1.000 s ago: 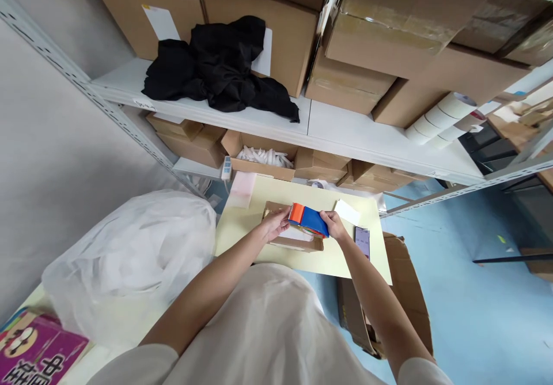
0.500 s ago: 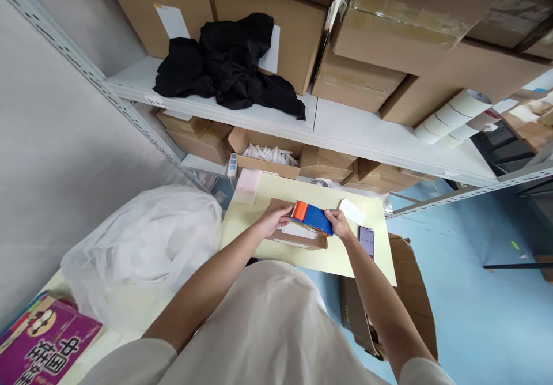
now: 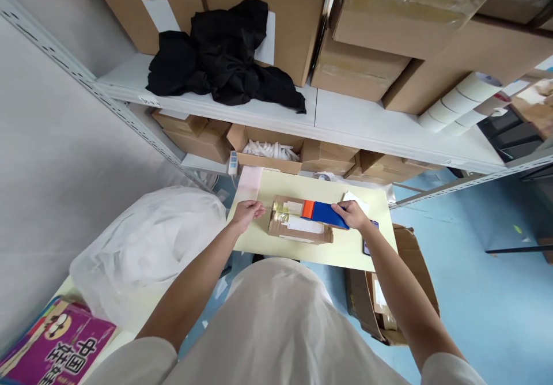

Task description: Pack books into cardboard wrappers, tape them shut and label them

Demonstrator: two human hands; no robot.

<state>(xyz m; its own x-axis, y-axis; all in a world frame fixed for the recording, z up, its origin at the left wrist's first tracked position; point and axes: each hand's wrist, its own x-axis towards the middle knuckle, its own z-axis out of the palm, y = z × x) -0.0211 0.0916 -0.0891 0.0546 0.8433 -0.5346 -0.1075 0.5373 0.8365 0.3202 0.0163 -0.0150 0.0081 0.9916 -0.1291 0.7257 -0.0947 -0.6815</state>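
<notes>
My right hand (image 3: pixel 353 215) grips the blue end of a tape dispenser (image 3: pixel 326 213), whose orange part points left. The dispenser is over the right part of a small cardboard box (image 3: pixel 276 230). Shiny tape and white labels show on the box's top. Just left of the box, my left hand (image 3: pixel 248 212) is closed, fingertips pressed together towards the box. Whatever is in those fingers, if anything, is too small or clear to make out. The box lies on a pale yellow table (image 3: pixel 294 253).
A phone (image 3: pixel 367 245) and white paper (image 3: pixel 358 200) lie right of the box. A stuffed white plastic bag (image 3: pixel 147 246) and a purple package (image 3: pixel 64 339) are at left. Shelves with cartons and black cloth (image 3: pixel 233 51) rise behind; an open carton (image 3: pixel 417 270) stands on the floor.
My left hand has moved left, away from the dispenser and off the box. My right hand has shifted the dispenser right. More of the box top now shows.
</notes>
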